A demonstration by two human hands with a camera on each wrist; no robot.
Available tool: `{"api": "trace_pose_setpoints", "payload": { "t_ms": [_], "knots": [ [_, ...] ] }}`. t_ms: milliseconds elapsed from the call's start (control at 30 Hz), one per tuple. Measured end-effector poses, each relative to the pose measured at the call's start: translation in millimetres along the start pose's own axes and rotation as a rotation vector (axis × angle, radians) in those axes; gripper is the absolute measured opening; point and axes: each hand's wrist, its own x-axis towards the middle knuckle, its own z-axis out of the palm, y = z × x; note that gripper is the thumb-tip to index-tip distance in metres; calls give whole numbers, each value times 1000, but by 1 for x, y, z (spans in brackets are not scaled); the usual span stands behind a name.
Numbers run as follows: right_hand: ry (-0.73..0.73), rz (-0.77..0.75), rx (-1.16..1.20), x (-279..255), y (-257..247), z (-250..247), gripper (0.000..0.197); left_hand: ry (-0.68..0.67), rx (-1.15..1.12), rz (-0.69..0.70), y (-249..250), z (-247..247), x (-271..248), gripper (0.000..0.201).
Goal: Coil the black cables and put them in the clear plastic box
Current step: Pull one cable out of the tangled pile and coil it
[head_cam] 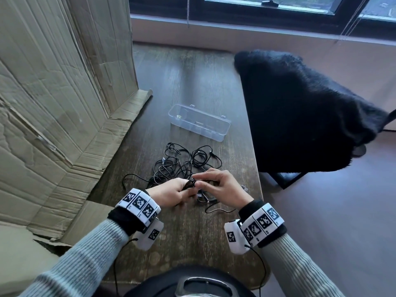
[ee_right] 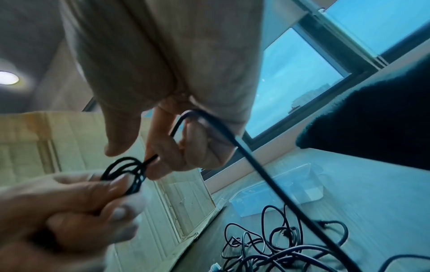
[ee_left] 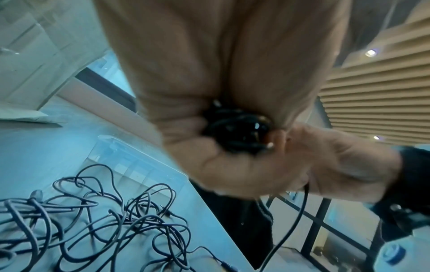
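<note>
My left hand (head_cam: 171,192) grips a small coil of black cable (head_cam: 190,183), seen close as a tight bundle of loops (ee_left: 235,127) between its fingers. My right hand (head_cam: 218,186) pinches the loose run of that same cable (ee_right: 177,127) right beside the coil (ee_right: 126,170). A tangle of black cables (head_cam: 182,161) lies on the dark wooden table (head_cam: 192,232) just beyond both hands. The clear plastic box (head_cam: 199,120) stands open farther back, with its inside looking bare.
Flattened cardboard (head_cam: 53,103) leans along the table's left side. A black furry cover (head_cam: 300,110) drapes a chair at the right, past the table edge. A window (head_cam: 257,5) runs along the back wall. More cable ends (head_cam: 210,202) lie under my hands.
</note>
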Motion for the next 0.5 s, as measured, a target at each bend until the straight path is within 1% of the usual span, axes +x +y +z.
{"api": "trace_pose_setpoints", "payload": {
  "t_ms": [67,133,200,233,267,367,400,433,500],
  "knots": [
    [24,-22,-38,-2,1,4,23,8,88,8,0,3,2,23],
    [62,-22,-19,-3,1,5,19,12,179,38,1,5,3,16],
    [50,13,35,-4,-2,2,17,27,253,57,1,5,3,6],
    [36,41,69,-6,-4,1,19,40,271,48,2,6,2,8],
    [32,60,97,-7,-6,0,20,49,249,33,3,6,1,16],
    [84,75,144,-8,-8,0,18,58,14,18,10,10,-5,37],
    [95,87,151,-7,-8,0,17,54,-25,30,10,11,-5,38],
    [97,102,152,-7,-9,-1,15,42,-34,44,10,12,-6,33],
    [81,129,149,-6,-10,-3,10,26,43,67,7,13,-6,18]
  ]
}}
